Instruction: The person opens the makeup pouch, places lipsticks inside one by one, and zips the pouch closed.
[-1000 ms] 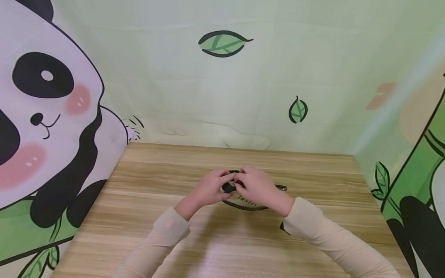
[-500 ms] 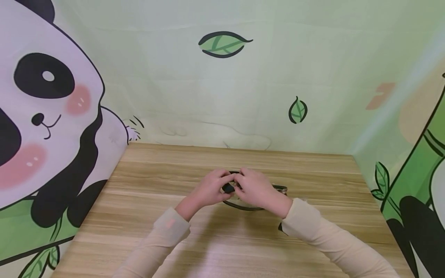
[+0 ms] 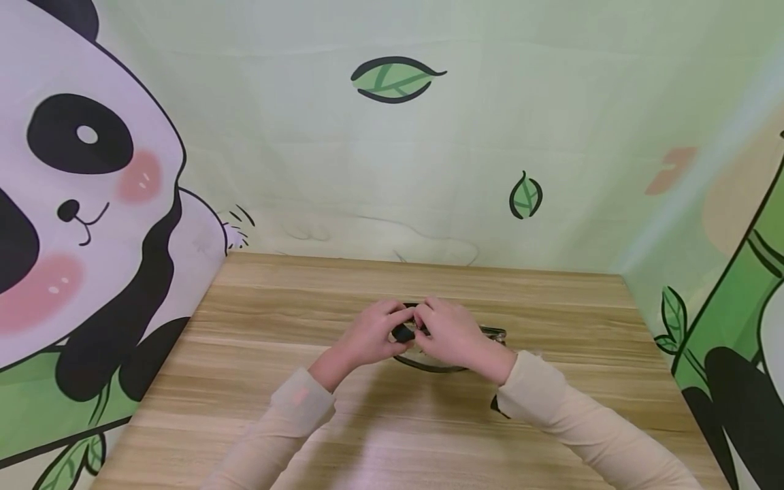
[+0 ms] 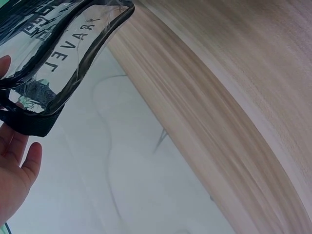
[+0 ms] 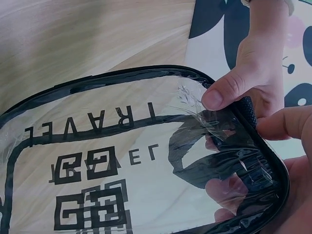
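In the head view a clear plastic travel bag (image 3: 429,359) with black edging is held just above or on the table, mostly covered by both hands. My left hand (image 3: 370,333) grips its left end, near a black fabric part (image 3: 403,333); the right wrist view shows the left thumb (image 5: 220,96) pressing the clear film. My right hand (image 3: 450,330) pinches at the same end, its fingertips close to the left ones. What exactly the right fingertips pinch is hidden. Black lettering reading TRAVEL and square patterns show on the bag (image 5: 141,134) in the right wrist view.
The wood-grain table (image 3: 275,292) meets a pale green wall cloth (image 3: 294,150) printed with leaves and a panda (image 3: 92,204). A small black object (image 3: 499,406) shows beside the right cuff (image 3: 529,384).
The right hand has turned slightly and now covers the lettering that showed beneath it a second ago. The left hand and the bag stay nearly where they were.
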The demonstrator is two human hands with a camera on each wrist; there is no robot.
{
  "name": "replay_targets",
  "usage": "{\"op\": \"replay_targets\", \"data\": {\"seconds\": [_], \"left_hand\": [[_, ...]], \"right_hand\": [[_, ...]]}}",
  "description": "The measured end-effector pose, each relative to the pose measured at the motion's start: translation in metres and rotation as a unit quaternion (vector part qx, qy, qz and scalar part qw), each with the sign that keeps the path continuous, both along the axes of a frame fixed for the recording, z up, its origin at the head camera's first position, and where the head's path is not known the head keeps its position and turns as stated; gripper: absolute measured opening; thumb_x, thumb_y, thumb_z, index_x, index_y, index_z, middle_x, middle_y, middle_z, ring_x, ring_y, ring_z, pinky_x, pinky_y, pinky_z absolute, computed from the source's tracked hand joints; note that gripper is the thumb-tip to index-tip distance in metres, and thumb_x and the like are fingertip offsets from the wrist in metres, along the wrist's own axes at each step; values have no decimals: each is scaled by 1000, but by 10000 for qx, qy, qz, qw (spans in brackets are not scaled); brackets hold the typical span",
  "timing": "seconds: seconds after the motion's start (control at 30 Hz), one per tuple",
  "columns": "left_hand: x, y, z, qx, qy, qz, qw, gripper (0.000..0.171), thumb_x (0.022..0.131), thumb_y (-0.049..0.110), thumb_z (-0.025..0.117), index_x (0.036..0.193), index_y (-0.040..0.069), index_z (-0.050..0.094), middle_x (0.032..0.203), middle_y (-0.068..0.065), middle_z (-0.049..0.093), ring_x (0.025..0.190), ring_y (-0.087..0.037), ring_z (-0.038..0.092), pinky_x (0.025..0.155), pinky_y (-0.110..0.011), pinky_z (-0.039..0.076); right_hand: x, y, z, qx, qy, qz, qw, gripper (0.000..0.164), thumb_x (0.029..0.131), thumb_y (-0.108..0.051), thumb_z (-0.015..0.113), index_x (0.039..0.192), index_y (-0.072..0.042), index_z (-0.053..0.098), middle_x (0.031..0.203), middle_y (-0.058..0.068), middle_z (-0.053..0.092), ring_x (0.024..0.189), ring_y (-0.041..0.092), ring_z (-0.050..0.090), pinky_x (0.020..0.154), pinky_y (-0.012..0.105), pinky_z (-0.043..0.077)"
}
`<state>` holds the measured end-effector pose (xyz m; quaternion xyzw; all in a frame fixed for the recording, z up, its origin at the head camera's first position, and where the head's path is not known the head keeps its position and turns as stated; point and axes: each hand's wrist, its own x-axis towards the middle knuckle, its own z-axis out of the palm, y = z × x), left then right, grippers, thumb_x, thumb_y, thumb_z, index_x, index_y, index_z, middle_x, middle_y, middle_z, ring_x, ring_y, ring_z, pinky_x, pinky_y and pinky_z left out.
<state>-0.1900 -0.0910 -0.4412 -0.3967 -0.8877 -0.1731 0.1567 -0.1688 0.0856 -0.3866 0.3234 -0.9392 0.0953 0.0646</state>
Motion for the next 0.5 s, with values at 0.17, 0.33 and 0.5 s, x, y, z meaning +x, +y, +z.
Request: {"op": "replay_targets", "data": {"seconds": [0.17,0.33,0.5], "left_hand": [[1,0,0,28,13,-11,10000,48,71,29,70,115,12,59,91,-1,56,81,-14,53,70,-26,47],[1,-1,0,103,85,-38,9999,48,71,30,70,114,13,59,90,0,56,79,-13,52,68,-25,46],[1,-2,-2,126,15,-6,9999,49,70,30,71,115,13,58,92,-1,57,81,-13,53,69,-25,46]], "right_hand": [[0,1,1,-143,-213,36,9997,13,79,-18,57,70,-15,49,70,-2,45,55,10,37,49,23,30],[-2,2,0,-393,-269,128,9988,10,82,-17,54,72,-16,50,69,-3,44,54,9,36,48,21,28],[-3,3,-3,-684,-246,245,9971,8,83,-15,53,75,-16,54,71,-3,46,56,7,37,50,19,30]]}}
